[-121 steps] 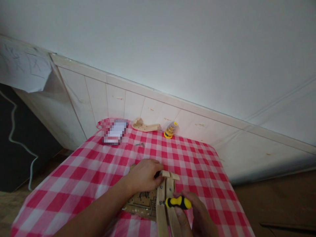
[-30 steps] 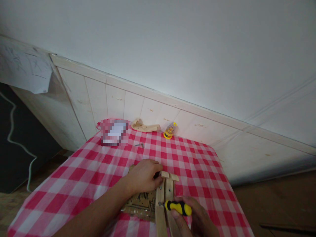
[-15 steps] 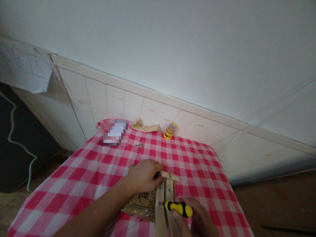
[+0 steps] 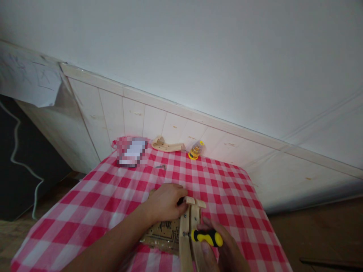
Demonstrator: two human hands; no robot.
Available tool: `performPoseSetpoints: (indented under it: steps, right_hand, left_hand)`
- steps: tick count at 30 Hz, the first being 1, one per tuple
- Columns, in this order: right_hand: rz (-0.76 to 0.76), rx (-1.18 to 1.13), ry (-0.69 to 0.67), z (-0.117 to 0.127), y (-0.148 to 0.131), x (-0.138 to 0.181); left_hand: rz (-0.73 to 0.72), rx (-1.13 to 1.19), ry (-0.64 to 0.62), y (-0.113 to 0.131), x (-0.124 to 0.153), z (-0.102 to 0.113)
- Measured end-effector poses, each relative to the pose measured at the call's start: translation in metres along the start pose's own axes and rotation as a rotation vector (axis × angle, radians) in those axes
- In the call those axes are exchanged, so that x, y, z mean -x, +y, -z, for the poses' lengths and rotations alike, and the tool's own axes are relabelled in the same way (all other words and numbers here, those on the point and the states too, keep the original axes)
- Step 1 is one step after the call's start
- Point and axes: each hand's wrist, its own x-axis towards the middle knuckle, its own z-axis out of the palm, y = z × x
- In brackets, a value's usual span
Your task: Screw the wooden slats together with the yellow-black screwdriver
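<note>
My left hand (image 4: 167, 202) is closed on the upper end of a pale wooden piece (image 4: 185, 247), made of two long strips with short blocks across the top. Dark screw heads (image 4: 185, 216) show in the strips. My right hand (image 4: 227, 245) has its fingers around the yellow and black handle of a screwdriver (image 4: 208, 237). The screwdriver lies nearly level, its tip at a screw in the left strip. Under my left hand and beside the wood is a brown, film-wrapped package (image 4: 163, 236) with dark print, partly hidden by the hand and forearm.
The table has a red and white checked cloth (image 4: 113, 211). Near the wall are a blurred-out flat object (image 4: 132, 152), a curved wooden piece (image 4: 168, 146), a yellow bit holder (image 4: 195, 150) and a few small screws (image 4: 162, 166). White panelling (image 4: 159, 121) borders the far edge.
The screwdriver handle has turned a little and shifted slightly right. My right fingers have changed their position around it. My left hand stays where it was on the wood.
</note>
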Motion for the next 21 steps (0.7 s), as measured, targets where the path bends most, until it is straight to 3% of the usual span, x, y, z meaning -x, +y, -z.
performPoseSetpoints:
  steps: [7,21]
  right_hand:
    - [-0.015,-0.03,0.058,-0.004,0.003,0.005]
    - [0.034,-0.001,0.021,0.002,-0.004,-0.006]
  left_hand:
    - [0.015,-0.009,-0.004,-0.001,0.0,0.0]
    - [-0.025,-0.004,-0.008,-0.004,0.0,-0.002]
